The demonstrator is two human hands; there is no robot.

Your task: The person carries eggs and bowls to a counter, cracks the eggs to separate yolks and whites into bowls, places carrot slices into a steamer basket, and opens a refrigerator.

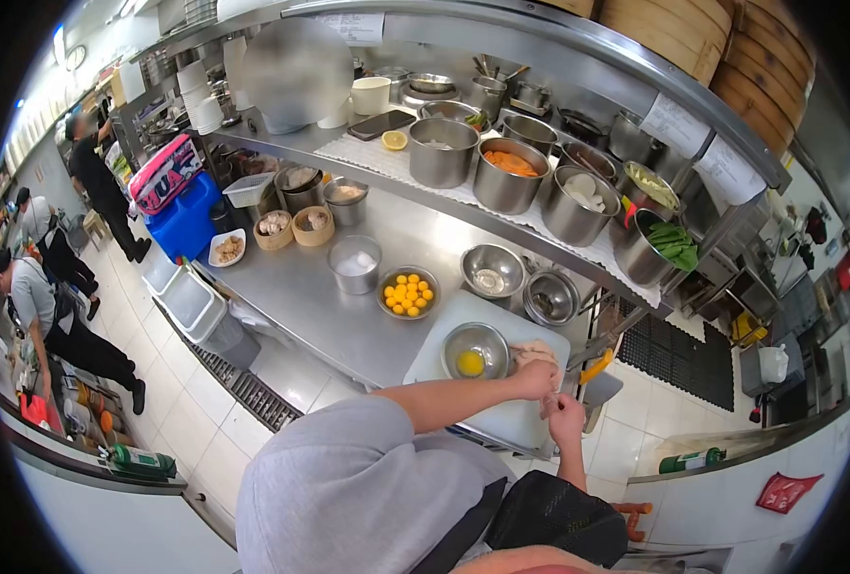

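Note:
My left hand [537,375] is at the right side of the white cutting board [509,423], its fingers curled beside a pale pinkish, soft-looking piece [532,348]. Just below it, close to the board's right edge, my right hand [566,419] is closed in a pinch. The fingertips of both hands come close together around something small and pale that I cannot make out. Left of my hands on the board stands a metal bowl [457,341] with a yellow egg yolk [470,363] in clear liquid. A yellow handle [596,365] sticks out right of my hands.
Behind the board are a bowl of several yolks [385,287], a metal pot [355,279] and two steel bowls. The shelf above carries pots of carrot [511,165], white slices and green leaves [674,247]. Several people stand at the far left. A blue box [181,225] sits at the table's left end.

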